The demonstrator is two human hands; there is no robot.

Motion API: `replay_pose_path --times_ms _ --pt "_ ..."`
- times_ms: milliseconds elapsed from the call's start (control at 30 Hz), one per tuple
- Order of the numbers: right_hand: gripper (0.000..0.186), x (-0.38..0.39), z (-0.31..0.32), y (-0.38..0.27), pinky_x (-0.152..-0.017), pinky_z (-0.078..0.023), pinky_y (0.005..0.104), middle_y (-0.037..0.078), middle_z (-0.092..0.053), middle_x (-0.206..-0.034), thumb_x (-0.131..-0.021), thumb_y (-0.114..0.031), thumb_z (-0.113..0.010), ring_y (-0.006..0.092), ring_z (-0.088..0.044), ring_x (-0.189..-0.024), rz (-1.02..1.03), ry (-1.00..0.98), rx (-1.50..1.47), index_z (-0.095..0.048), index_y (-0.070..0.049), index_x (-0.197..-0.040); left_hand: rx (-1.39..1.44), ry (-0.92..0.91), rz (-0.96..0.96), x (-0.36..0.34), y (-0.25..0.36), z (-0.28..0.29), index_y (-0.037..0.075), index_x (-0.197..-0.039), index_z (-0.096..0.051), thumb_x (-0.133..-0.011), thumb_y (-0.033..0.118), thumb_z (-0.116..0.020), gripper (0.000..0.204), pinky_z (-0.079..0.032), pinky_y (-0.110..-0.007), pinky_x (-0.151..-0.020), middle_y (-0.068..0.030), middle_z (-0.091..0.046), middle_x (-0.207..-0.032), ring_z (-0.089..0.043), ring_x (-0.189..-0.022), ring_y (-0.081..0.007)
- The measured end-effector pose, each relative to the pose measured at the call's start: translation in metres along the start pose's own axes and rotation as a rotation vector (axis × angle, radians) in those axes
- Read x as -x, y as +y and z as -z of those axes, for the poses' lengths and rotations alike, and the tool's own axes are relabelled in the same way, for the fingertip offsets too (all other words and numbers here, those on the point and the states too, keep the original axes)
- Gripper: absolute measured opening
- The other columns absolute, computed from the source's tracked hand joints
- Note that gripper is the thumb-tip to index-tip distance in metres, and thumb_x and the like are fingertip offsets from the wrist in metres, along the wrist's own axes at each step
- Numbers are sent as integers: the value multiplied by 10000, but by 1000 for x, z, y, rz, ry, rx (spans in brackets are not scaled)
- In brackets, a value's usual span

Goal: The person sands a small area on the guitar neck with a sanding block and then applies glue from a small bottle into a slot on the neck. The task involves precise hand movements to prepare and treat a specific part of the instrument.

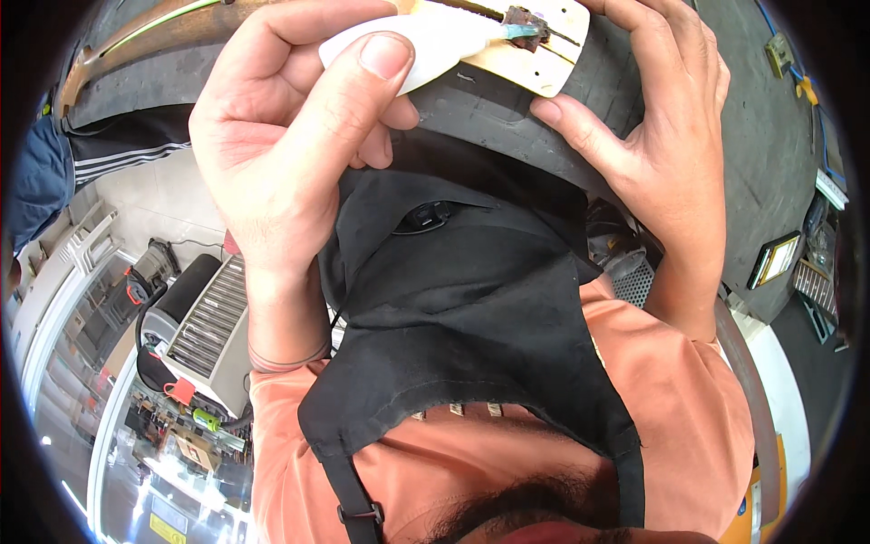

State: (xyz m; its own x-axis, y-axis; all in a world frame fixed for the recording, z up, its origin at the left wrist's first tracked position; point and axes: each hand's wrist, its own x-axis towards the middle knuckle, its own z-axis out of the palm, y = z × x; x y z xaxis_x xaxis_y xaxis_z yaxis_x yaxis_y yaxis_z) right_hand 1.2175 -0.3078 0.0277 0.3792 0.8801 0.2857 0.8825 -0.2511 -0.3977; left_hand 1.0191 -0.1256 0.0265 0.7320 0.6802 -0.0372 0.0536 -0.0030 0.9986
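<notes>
My left hand [281,136] is closed around a white plastic squeeze bottle [439,45], thumb on top, with the bottle tilted sideways and its nozzle pointing right. The bluish nozzle tip [507,32] meets a dark brown, crusty patch [526,27] on a flat, pale wooden piece [544,72]. That piece has rounded corners, several small holes and a dark slot along its middle. Around its right end curves my right hand [666,127], the thumb at the near corner and the fingers at the far side. The piece's far part runs out of view at the top.
Beneath my hands is a dark grey work surface [761,118]. A curved brown wooden part [136,41] lies at the upper left, near a person's striped dark clothing [136,145]. A roller machine [208,317] stands at left. A framed screen-like device [775,260] and tools lie at right.
</notes>
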Motion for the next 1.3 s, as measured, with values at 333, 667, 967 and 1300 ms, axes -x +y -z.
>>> replay_pose_path --times_ms 333,667,967,1300 --pt "741 0 0 2 -1209 -342 524 157 -578 -1424 -784 -431 -960 376 -509 -1410 -13 -38 86 -684 -104 -1388 27 26 8 -2 -2 2 -114 -1335 -694 -1110 160 -694 354 -466 -208 -541 -180 -791 -875 -626 -590 -105" --pt "740 -1 12 2 -1208 -348 524 154 -582 -1418 -789 -429 -959 374 -512 -1410 -66 -176 179 -678 -103 -1391 70 14 -14 -4 -3 5 -119 -1341 -685 -1115 159 -679 358 -486 -220 -537 -200 -789 -899 -643 -599 -125" --pt "741 -1 5 9 -1189 -359 521 161 -585 -1419 -776 -420 -957 382 -522 -1390 -2 -100 117 -672 -91 -1376 48 14 21 -3 1 2 -104 -1319 -701 -1110 162 -688 339 -470 -221 -535 -180 -790 -881 -632 -598 -113" --pt "741 0 0 -5 -1187 -358 523 166 -584 -1416 -785 -455 -943 387 -515 -1388 -19 -7 74 -673 -85 -1368 -3 24 43 -3 4 0 -101 -1295 -716 -1092 149 -713 322 -456 -221 -535 -163 -781 -837 -612 -577 -103"
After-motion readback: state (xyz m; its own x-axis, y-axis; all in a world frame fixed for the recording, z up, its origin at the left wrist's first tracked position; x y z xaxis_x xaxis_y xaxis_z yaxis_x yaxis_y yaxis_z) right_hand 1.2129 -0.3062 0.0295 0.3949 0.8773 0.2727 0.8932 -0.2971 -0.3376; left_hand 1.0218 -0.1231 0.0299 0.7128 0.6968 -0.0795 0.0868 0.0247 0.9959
